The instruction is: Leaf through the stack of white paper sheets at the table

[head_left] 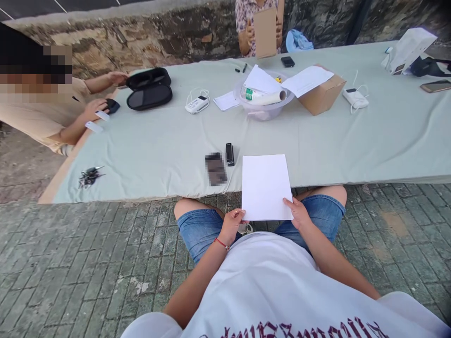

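Observation:
A blank white sheet of paper (267,185), perhaps a thin stack, spans the near table edge and my lap. My left hand (233,222) grips its lower left corner, thumb on top. On the lower right side, my right hand (297,212) pinches the paper the same way, fingers underneath and out of sight. Left of the paper lie a small black device (229,154) and a phone (216,169) whose screen is blurred out.
A plastic basin (262,111) with papers and a roll stands mid-table, beside a cardboard box (322,96). Keys (90,176) lie at left. A person at left touches items near an open black case (150,96); another person opposite holds a cardboard piece (266,33).

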`<state>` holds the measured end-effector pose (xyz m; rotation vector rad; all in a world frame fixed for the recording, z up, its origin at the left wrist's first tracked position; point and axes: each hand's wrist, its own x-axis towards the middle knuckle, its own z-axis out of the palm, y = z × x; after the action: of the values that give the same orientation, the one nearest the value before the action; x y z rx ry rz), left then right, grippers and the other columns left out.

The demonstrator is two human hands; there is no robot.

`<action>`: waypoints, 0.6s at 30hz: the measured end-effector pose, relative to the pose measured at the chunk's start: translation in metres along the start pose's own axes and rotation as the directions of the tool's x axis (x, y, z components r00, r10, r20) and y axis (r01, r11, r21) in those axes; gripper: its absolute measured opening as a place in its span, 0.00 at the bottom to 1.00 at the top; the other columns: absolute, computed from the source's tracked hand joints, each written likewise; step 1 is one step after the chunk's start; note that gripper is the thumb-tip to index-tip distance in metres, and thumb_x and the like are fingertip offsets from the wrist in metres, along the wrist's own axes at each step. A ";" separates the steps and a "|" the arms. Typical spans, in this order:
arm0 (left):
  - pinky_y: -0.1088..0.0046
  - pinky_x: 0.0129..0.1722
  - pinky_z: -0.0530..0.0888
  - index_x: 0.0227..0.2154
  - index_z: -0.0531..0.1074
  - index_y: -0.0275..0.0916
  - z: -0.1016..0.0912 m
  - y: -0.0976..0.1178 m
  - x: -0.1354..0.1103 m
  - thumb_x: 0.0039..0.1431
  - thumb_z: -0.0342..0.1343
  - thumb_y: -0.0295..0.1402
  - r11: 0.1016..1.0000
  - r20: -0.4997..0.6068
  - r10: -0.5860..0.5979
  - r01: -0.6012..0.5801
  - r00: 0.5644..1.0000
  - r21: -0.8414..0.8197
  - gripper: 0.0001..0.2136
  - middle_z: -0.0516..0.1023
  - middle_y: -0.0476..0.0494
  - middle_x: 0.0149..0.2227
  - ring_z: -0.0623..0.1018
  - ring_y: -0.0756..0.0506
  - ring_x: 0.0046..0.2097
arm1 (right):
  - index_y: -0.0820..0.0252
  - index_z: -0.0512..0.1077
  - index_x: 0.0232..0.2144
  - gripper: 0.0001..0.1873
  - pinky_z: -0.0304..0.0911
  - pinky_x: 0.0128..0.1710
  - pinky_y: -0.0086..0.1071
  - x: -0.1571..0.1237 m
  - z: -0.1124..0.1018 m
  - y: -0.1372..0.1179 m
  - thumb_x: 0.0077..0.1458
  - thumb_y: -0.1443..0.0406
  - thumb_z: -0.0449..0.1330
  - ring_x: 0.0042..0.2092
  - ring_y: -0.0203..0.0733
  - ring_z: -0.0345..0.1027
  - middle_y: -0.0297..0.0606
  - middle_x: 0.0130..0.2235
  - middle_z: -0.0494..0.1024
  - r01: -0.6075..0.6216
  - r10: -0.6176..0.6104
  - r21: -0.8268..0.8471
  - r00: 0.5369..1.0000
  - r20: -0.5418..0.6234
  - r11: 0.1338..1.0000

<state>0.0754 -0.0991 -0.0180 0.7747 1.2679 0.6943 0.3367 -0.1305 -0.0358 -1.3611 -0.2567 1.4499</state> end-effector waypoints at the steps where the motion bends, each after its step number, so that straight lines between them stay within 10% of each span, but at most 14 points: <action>1: 0.72 0.30 0.72 0.30 0.75 0.37 0.000 -0.003 0.001 0.45 0.66 0.47 1.000 -0.017 0.000 -0.001 1.000 -0.004 0.18 0.77 0.48 0.28 0.76 0.48 0.28 | 0.57 0.77 0.40 0.22 0.75 0.41 0.42 0.000 0.001 0.001 0.42 0.56 0.73 0.38 0.48 0.78 0.39 0.39 0.83 0.009 -0.009 0.012 1.000 -0.023 1.000; 8: 0.77 0.27 0.63 0.20 0.61 0.39 0.005 0.001 0.010 0.39 0.71 0.46 0.998 -0.095 0.056 -0.056 0.994 -0.002 0.23 0.65 0.56 0.20 0.65 0.54 0.24 | 0.57 0.76 0.42 0.26 0.74 0.43 0.41 -0.008 0.007 0.006 0.39 0.56 0.74 0.41 0.48 0.78 0.39 0.42 0.83 0.075 -0.071 0.031 0.991 -0.117 0.997; 18: 0.74 0.34 0.68 0.29 0.71 0.39 0.007 0.010 0.017 0.55 0.57 0.46 0.981 -0.163 0.181 -0.167 0.970 0.095 0.14 0.74 0.49 0.30 0.71 0.48 0.33 | 0.57 0.78 0.41 0.20 0.73 0.42 0.42 -0.004 -0.021 -0.005 0.49 0.52 0.66 0.41 0.50 0.77 0.40 0.41 0.83 0.188 -0.265 -0.339 0.944 -0.196 0.922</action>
<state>0.0850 -0.0799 -0.0185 0.9161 1.4015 0.8707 0.3549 -0.1419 -0.0365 -1.6888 -0.4915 1.0677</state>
